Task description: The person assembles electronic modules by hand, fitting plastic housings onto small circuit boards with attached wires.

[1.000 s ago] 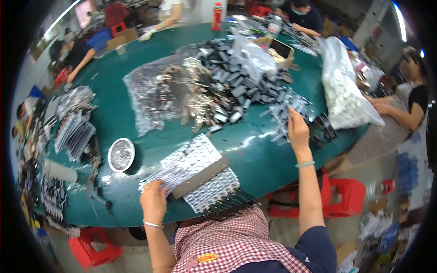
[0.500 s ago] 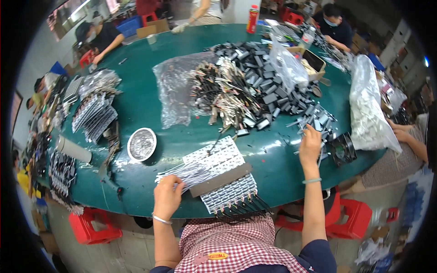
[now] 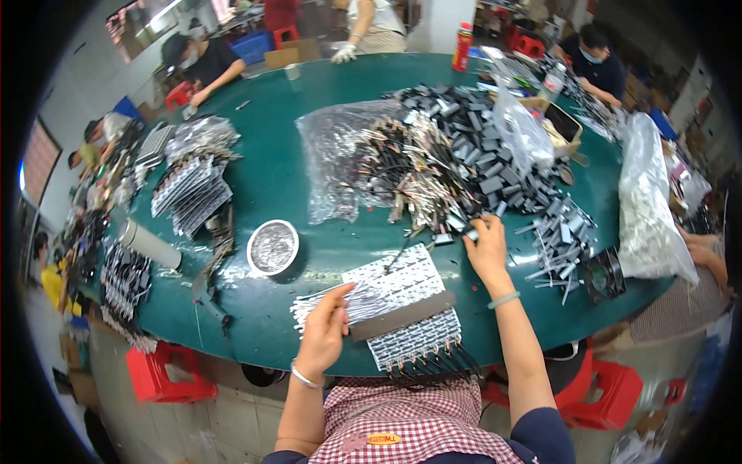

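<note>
My left hand (image 3: pixel 325 331) hovers at the left edge of a white-and-dark patterned sheet (image 3: pixel 417 278), beside thin white strips (image 3: pixel 309 308) fanned over it. Its fingers are stretched and apart, with nothing seen in them. A brown bar (image 3: pixel 406 317) lies across the sheet, and black wires with bare ends (image 3: pixel 433 352) stick out along its near edge. My right hand (image 3: pixel 488 246) is at the near edge of a heap of black and grey rectangular pieces (image 3: pixel 495 166), its fingers closed on a small grey piece (image 3: pixel 473 233).
Left of the sheet stands a white bowl (image 3: pixel 272 247) with a silvery lining. Bundled wires (image 3: pixel 417 158) lie on a clear plastic bag (image 3: pixel 328 155). Small grey tubes (image 3: pixel 568 236), a black fan (image 3: pixel 603 277) and a full plastic bag (image 3: pixel 648 205) are at right. Co-workers sit around the green table (image 3: pixel 270 162).
My right hand has moved left from the grey tubes to the near edge of the black heap. My left hand has let go of the strips, its fingers now stretched. The whole view has shifted.
</note>
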{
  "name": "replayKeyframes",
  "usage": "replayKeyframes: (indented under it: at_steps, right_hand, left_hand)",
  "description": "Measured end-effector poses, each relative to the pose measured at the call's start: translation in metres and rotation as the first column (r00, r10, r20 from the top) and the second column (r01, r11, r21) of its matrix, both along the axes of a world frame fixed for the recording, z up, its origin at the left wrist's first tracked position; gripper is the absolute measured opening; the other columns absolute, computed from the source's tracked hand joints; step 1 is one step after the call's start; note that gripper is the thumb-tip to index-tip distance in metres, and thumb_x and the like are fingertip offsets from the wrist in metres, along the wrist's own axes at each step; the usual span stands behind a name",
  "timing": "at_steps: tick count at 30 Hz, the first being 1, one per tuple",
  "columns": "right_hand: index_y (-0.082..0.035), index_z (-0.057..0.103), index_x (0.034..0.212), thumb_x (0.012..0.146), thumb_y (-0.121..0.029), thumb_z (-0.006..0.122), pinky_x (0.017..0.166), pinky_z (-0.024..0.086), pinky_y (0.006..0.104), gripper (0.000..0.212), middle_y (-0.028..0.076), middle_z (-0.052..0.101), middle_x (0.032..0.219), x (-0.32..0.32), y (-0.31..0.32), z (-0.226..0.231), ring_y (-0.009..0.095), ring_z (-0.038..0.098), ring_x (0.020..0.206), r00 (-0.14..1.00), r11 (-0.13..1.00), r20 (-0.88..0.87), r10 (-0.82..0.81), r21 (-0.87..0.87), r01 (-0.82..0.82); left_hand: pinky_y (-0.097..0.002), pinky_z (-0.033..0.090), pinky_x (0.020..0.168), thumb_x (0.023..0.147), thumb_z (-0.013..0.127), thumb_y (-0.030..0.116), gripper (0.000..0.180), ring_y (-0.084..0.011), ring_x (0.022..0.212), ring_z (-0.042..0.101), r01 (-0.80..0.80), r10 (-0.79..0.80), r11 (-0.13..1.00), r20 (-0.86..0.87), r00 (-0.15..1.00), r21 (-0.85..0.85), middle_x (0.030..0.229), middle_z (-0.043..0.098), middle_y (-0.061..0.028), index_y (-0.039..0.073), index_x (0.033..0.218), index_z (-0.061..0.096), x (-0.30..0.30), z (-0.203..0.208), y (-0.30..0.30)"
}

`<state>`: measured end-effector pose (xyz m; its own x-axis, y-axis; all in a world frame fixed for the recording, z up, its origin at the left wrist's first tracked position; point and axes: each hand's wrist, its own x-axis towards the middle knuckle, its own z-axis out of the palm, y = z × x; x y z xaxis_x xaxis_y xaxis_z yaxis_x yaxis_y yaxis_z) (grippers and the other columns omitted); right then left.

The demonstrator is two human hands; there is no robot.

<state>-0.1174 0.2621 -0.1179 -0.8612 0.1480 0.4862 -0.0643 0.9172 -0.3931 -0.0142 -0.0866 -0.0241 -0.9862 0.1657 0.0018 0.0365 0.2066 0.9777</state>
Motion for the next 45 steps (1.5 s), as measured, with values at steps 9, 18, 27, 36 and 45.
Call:
replayKeyframes:
  at_steps: [9,18,27,36,45]
  right_hand:
    - [-0.002,0.063,0.091,0.086,-0.005,0.073,0.054,0.046,0.0258,0.011,0.004,0.061,0.086,0.065,-0.017,0.04,0.013,0.056,0.062,0.962,0.445,0.225,0.152,-0.885,0.137]
    - [0.002,0.064,0.107,0.091,-0.007,0.071,0.081,0.057,0.0291,0.02,0.013,0.062,0.118,0.12,-0.062,0.071,0.017,0.064,0.094,0.863,-0.273,-0.275,0.424,-0.947,-0.168]
    - [0.0,0.062,0.108,0.088,-0.001,0.072,0.086,0.056,0.0311,0.023,0.013,0.061,0.117,0.14,-0.067,0.086,0.019,0.063,0.104,0.832,-0.258,-0.354,0.427,-0.93,-0.263]
    - [0.005,0.055,0.131,0.086,0.002,0.072,0.095,0.052,0.0309,0.048,0.012,0.064,0.117,0.147,-0.075,0.094,0.018,0.061,0.108,0.84,-0.077,-0.32,0.438,-0.944,-0.32]
    - [0.002,0.058,0.134,0.103,-0.013,0.052,0.076,0.048,0.0228,0.034,0.006,0.067,0.106,0.157,-0.076,0.106,0.01,0.06,0.089,0.825,0.047,-0.149,0.545,-0.977,-0.207]
  left_hand:
    - [-0.0272,0.044,0.06,0.101,0.054,0.008,0.024,-0.008,0.064,0.05,0.117,-0.117,0.993,-0.001,0.993,0.032,0.084,0.065,-0.0034,0.003,0.12,0.068,-0.001,0.021,0.044]
    - [-0.0268,0.046,0.058,0.093,0.063,0.003,0.019,-0.0141,0.065,0.061,0.151,-0.165,0.986,-0.324,0.932,-0.069,0.084,0.07,-0.0108,0.002,0.11,0.071,0.003,0.038,0.091]
    - [-0.0303,0.048,0.053,0.09,0.068,0.004,0.009,-0.0206,0.059,0.064,0.092,-0.144,0.984,-0.388,0.91,-0.151,0.08,0.069,-0.0123,0.001,0.097,0.07,0.011,0.042,0.097]
    - [-0.0298,0.047,0.052,0.09,0.068,0.004,0.007,-0.0188,0.058,0.062,0.133,-0.188,0.978,-0.391,0.901,-0.163,0.078,0.069,-0.0112,-0.001,0.095,0.069,0.019,0.042,0.097]
    - [-0.0286,0.043,0.051,0.087,0.068,0.0,0.005,-0.0174,0.055,0.059,0.068,-0.151,0.981,-0.503,0.851,-0.18,0.069,0.063,-0.0103,0.0,0.092,0.07,0.02,0.045,0.092]
